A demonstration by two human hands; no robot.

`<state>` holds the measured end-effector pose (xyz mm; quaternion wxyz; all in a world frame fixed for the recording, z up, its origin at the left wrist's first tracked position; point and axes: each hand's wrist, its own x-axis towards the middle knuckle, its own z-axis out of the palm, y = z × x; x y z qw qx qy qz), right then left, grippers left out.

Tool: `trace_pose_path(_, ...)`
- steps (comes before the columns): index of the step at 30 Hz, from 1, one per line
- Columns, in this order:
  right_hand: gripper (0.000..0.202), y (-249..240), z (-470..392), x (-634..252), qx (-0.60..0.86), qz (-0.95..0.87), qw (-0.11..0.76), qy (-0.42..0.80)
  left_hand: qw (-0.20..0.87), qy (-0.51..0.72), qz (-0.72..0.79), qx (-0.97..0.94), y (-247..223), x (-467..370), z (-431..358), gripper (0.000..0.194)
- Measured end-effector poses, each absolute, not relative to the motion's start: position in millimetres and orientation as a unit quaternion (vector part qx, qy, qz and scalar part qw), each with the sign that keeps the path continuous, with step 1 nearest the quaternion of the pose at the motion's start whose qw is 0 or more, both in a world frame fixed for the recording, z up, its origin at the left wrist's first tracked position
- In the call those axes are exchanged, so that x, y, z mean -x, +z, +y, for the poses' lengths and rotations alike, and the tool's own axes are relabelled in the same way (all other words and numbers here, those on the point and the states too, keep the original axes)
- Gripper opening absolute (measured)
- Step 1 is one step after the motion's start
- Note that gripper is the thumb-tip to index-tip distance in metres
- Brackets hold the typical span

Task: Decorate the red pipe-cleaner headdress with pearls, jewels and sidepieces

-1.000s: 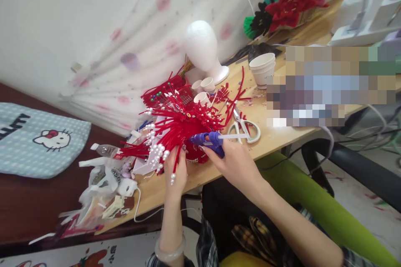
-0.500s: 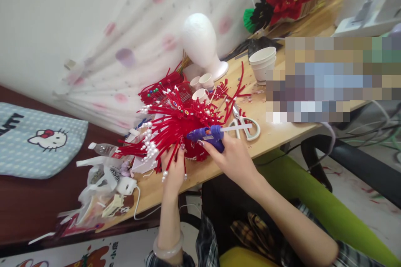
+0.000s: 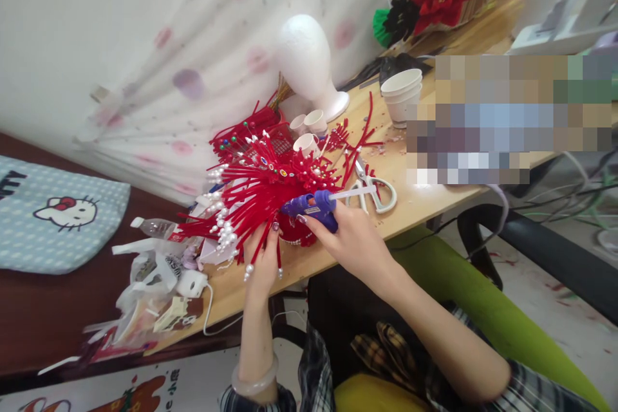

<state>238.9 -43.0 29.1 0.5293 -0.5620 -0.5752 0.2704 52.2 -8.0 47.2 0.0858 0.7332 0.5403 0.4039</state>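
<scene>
A red headpiece (image 3: 275,190) with many fuzzy strands, white beads along its left side and small jewels on top stands over the table's near edge. My left hand (image 3: 263,257) grips red strands at its lower front, fingers partly hidden among them. In my right hand (image 3: 347,232) is a blue glue gun (image 3: 313,209), a translucent glue stick (image 3: 352,192) poking out of its back. The gun's nozzle points left, at the base of the strands near my left thumb; whether it touches them is unclear.
Scissors (image 3: 381,196) lie right of the headpiece. Behind are small paper cups (image 3: 306,143), a white foam head (image 3: 306,58) and stacked white cups (image 3: 402,96). A plastic bottle (image 3: 157,227), bags and a white charger (image 3: 192,283) sit at the left.
The whole view has shifted slightly, so things appear a little further left and up. Both hands keep their holds, with the glue gun still against or near the strands.
</scene>
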Motion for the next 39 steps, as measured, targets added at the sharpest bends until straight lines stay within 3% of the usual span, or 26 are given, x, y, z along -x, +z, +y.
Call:
trace_pose_path(6,0.031,26,-47,-243,0.560,-0.585,0.525,0.264,0.124,0.415,0.569,-0.699,50,-54,-11,0.030)
trace_pose_path(12,0.031,25,-46,-240,0.567,-0.578,0.526,0.259,0.084,0.424,0.530,-0.729,43,-49,-7,0.023)
trace_pose_path(23,0.029,26,-44,-239,0.526,-0.557,0.573,0.292,0.050,0.413,0.552,-0.723,33,-43,-8,0.027)
trace_pose_path(32,0.036,37,-41,-234,0.574,-0.588,0.511,0.250,-0.040,0.320,0.563,-0.761,40,-65,-11,0.032)
trace_pose_path(39,0.035,42,-38,-235,0.577,-0.590,0.501,0.259,-0.026,0.304,0.561,-0.770,38,-64,-10,0.037)
